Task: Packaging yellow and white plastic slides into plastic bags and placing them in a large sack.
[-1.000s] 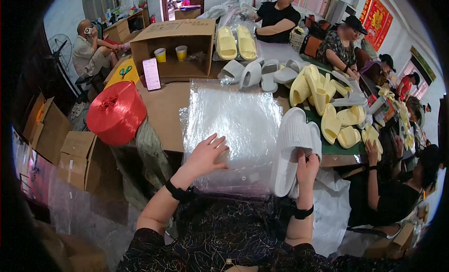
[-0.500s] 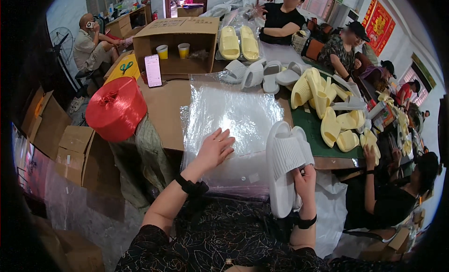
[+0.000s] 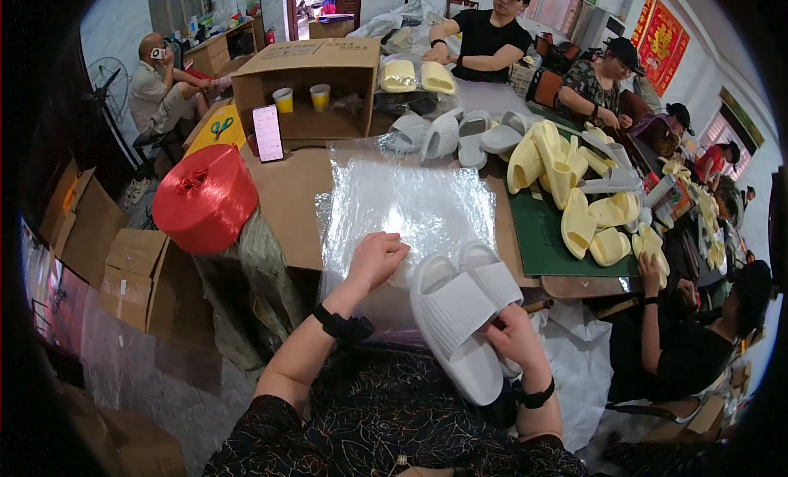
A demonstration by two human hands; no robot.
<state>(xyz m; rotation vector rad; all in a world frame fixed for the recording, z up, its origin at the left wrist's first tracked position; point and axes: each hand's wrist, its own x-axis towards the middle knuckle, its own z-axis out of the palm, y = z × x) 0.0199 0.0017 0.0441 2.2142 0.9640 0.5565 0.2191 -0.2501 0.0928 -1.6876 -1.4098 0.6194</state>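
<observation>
My right hand [image 3: 515, 342] grips a pair of white slide sandals [image 3: 461, 313] held together, soles facing me, just over the near table edge. My left hand [image 3: 376, 259] rests on the near edge of a stack of clear plastic bags [image 3: 410, 206] lying flat on the brown cardboard-covered table [image 3: 283, 198]. The fingers pinch at the top bag. The sandals sit right beside my left hand, touching the bags' lower right corner.
A red twine spool [image 3: 205, 198] stands at the table's left. An open cardboard box [image 3: 308, 87] with two cups and a phone is behind. Yellow and white sandals [image 3: 566, 181] pile at the right on a green mat. Several people work around the table. Cardboard boxes [image 3: 123, 272] stand at the left.
My right hand has pulled the white sandals down and toward me, tilting them leftward. My left hand has shifted slightly right along the bags' near edge, closer to the sandals.
</observation>
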